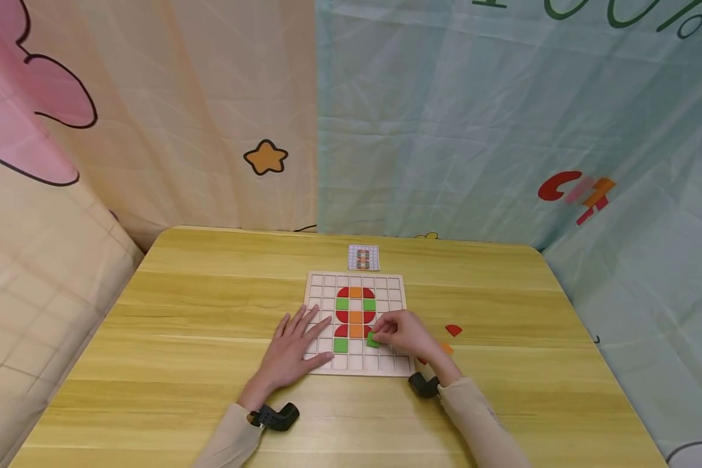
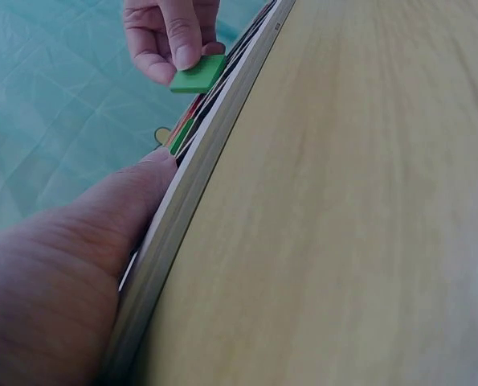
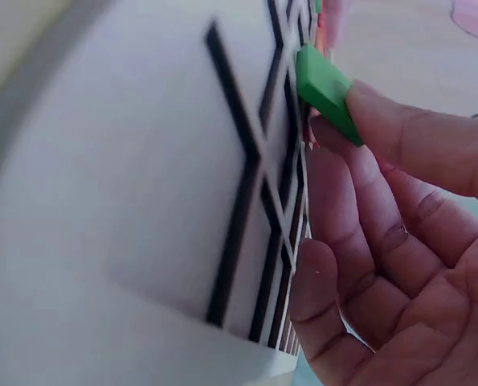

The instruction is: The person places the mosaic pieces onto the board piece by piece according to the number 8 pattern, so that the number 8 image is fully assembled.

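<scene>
A pale wooden grid board (image 1: 322,283) lies on the table, with red, orange and green tiles set in its middle columns. My right hand (image 1: 406,335) pinches a green square tile (image 1: 372,340) between thumb and fingers, just over the board's lower right part. In the right wrist view that green tile (image 3: 328,92) is tilted, close to the grid lines. My left hand (image 1: 292,351) rests spread on the board's left edge, fingers straight. Its thumb points toward a placed green tile (image 1: 340,345). The left wrist view shows the thumb (image 2: 134,193) on the board's rim.
A small pattern card (image 1: 363,257) lies behind the board. Right of the board are a loose red quarter-round tile (image 1: 454,330) and an orange tile (image 1: 447,348). Another red piece is partly hidden under the right wrist. Curtains hang behind the wooden table (image 1: 210,279).
</scene>
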{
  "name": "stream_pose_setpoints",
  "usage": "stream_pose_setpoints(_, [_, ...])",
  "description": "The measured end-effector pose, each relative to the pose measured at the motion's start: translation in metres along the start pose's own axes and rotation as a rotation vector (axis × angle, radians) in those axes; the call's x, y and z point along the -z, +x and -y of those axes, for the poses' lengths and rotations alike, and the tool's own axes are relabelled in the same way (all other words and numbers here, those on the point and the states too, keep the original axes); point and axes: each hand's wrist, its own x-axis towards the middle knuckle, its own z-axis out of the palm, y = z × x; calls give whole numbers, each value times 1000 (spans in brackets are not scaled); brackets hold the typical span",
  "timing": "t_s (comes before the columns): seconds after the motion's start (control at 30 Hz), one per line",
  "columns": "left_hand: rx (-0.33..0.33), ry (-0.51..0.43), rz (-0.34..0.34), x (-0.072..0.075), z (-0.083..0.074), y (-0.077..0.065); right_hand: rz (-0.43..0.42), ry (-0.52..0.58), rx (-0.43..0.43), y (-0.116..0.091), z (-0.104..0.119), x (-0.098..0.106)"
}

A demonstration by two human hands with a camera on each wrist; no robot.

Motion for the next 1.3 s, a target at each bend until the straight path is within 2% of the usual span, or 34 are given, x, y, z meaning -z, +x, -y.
stream_pose_setpoints(0.27, [-10,-16,-18,2,-1,0,-4,-24,-42,4,3,-5])
stream_pose_setpoints(0.73, [-19,-2,-29,2,-1,-1,-19,-142,-34,1,5,-11])
stream_pose_setpoints(0.87, [-19,-4,-26,2,-2,0,-12,-155,4,-4,4,-10])
stream_pose_setpoints(1.03, [-6,-3,0,2,-3,0,-41,-84,43,-18,-2,0])
stream_pose_setpoints(1.17, [3,-2,8,2,-2,0,-103,-40,-23,-30,-11,17])
stream_pose_setpoints(1.3, [0,-2,0,1,-2,-1,-171,-52,-62,-41,-24,33])
